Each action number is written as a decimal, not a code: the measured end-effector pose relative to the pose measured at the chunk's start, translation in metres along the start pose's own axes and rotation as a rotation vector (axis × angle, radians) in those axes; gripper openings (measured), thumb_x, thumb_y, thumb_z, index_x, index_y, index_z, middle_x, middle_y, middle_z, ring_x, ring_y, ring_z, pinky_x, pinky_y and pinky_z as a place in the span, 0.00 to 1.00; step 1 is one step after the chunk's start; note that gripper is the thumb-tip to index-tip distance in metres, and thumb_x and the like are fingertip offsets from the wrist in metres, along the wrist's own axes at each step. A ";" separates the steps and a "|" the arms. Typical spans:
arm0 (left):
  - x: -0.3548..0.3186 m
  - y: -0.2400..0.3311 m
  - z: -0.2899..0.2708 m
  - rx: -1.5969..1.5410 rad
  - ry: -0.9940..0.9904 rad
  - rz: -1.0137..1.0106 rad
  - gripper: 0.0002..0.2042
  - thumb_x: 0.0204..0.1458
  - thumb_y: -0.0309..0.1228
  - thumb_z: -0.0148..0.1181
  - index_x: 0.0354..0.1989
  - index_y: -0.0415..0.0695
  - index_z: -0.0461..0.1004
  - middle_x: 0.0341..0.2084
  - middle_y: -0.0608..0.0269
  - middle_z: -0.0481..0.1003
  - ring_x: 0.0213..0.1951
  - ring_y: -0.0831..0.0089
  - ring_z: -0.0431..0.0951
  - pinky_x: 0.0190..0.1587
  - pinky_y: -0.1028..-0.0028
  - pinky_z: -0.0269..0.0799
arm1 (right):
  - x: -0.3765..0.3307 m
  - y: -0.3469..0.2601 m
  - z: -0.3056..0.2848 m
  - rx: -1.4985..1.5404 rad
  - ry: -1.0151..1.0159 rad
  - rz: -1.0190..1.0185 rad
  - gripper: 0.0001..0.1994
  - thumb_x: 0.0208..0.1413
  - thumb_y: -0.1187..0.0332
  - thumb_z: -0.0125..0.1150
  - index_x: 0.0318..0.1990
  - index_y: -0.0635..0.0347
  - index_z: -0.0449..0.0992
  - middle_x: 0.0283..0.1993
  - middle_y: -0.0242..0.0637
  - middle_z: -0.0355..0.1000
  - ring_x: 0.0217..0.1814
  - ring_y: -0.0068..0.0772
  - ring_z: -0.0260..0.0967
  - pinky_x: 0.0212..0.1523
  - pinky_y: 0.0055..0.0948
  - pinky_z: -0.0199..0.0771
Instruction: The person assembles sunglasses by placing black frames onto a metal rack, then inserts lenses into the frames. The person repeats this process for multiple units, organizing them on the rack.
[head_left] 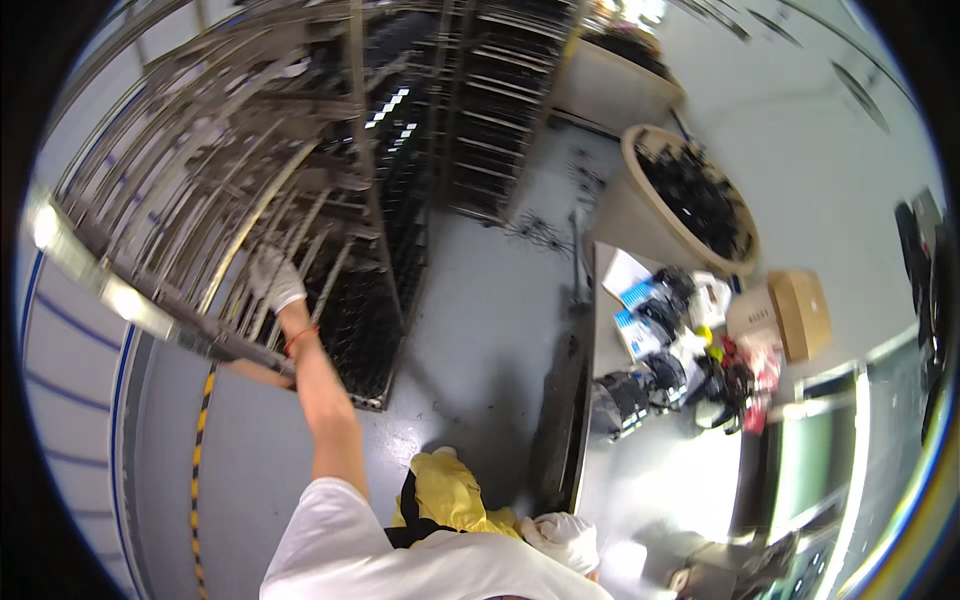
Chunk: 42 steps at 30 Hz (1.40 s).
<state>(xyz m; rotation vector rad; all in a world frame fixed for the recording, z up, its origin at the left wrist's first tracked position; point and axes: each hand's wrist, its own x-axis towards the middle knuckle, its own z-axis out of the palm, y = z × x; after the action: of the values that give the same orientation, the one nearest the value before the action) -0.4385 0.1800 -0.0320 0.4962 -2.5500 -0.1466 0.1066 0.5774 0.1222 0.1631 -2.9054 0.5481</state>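
One gloved left hand (272, 278) was at the metal rack (362, 110) on the left, its grip indeterminable, as was the right hand's (562, 540); closely spaced bars (241, 235) could have snagged fingers.

Grey floor (470, 330) bearing metal rack (252, 217), beige tub (632, 215), black pieces (541, 233)

A grey metal rack (258, 212), somewhat blurred, stands at ten o'clock, its many slim rails stacked in tiers. One rail looks yellowish. A bright, curving bar edges its eight-o'clock side; dark, textured pieces (355, 335) show low toward four o'clock.
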 end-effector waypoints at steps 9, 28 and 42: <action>0.006 0.015 -0.066 -0.522 0.252 -0.160 0.09 0.58 0.31 0.52 0.43 0.41 0.73 0.43 0.60 0.74 0.46 0.69 0.73 0.50 0.68 0.71 | 0.053 0.024 0.011 -0.182 0.008 -0.223 0.04 0.51 0.59 0.63 0.32 0.41 0.79 0.18 0.29 0.67 0.19 0.33 0.69 0.16 0.32 0.65; -0.191 0.211 -0.214 -1.522 -0.162 0.231 0.15 0.61 0.30 0.51 0.49 0.30 0.72 0.23 0.59 0.69 0.25 0.75 0.70 0.26 0.73 0.67 | 0.006 0.132 -0.036 0.566 0.561 1.355 0.22 0.59 0.57 0.57 0.53 0.65 0.75 0.41 0.45 0.78 0.39 0.35 0.77 0.46 0.31 0.75; -0.629 0.330 -0.404 -0.944 -0.865 2.225 0.10 0.55 0.39 0.59 0.42 0.50 0.75 0.20 0.57 0.78 0.25 0.57 0.81 0.26 0.60 0.76 | -0.327 0.063 -0.200 0.162 1.681 1.114 0.17 0.70 0.60 0.46 0.54 0.62 0.74 0.46 0.32 0.72 0.38 0.17 0.66 0.40 0.19 0.68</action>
<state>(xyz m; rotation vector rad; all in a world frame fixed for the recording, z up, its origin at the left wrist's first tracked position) 0.1653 0.7205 0.0745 -2.8769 -1.6603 -0.6351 0.4488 0.7343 0.2188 -1.2527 -1.0648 0.5571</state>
